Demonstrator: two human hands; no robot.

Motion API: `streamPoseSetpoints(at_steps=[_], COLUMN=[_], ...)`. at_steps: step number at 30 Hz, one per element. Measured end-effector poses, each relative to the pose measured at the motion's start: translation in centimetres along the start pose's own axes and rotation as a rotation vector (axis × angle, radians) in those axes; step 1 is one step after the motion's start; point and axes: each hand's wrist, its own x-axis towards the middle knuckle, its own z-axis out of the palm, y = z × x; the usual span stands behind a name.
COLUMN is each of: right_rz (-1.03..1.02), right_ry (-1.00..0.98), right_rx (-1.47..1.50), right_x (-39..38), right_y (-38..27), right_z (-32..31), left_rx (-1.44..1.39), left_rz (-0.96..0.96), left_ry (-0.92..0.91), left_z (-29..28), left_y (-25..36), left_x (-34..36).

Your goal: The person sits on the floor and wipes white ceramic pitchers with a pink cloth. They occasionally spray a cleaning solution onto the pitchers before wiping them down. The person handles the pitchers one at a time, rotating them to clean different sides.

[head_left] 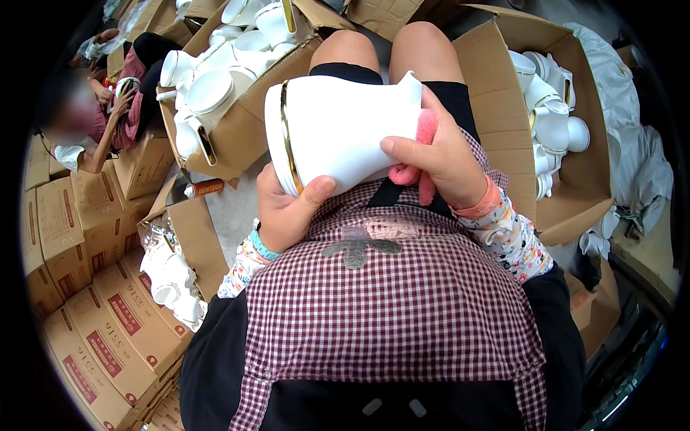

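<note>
Checked apron nearest; both hands grip tilted white jug, fingers curled.

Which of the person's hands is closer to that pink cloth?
Right. The right hand holds the pink cloth against the spout end of the white jug. The left hand grips the jug's gold-banded rim end, apart from the cloth.

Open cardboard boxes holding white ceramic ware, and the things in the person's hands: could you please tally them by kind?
Open boxes of white ware: 3 (upper left, right, lower left)
White ceramic pitcher, held by left hand: 1
Pink cloth, in right hand: 1
Total: 5
</note>
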Motion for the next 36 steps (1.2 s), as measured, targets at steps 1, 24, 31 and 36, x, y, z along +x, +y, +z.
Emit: streamPoseSetpoints(at_steps=[1,24,31,36], right_rz=[-0.013,0.014,-0.028,-0.008], right_ry=[-0.005,-0.029,-0.02,-0.015], right_rx=[0.004,-0.005,0.007,0.029], right_x=[0.04,0.01,0.1,0.03], right_y=[0.27,0.23,0.74,0.78], right_z=[-0.08,-0.05,-0.27,-0.34], left_rx=[-0.008,0.01,0.054,0.056], left_rz=[-0.001,-0.032,-0.01,-0.005], left_ry=[-0.001,0.002,-0.013,-0.019], left_z=[-0.05,0.03,-0.04,0.01], left_y=[-0.07,-0.15,-0.09,-0.1], left_x=[0.0,-0.25,-0.22,-0.22])
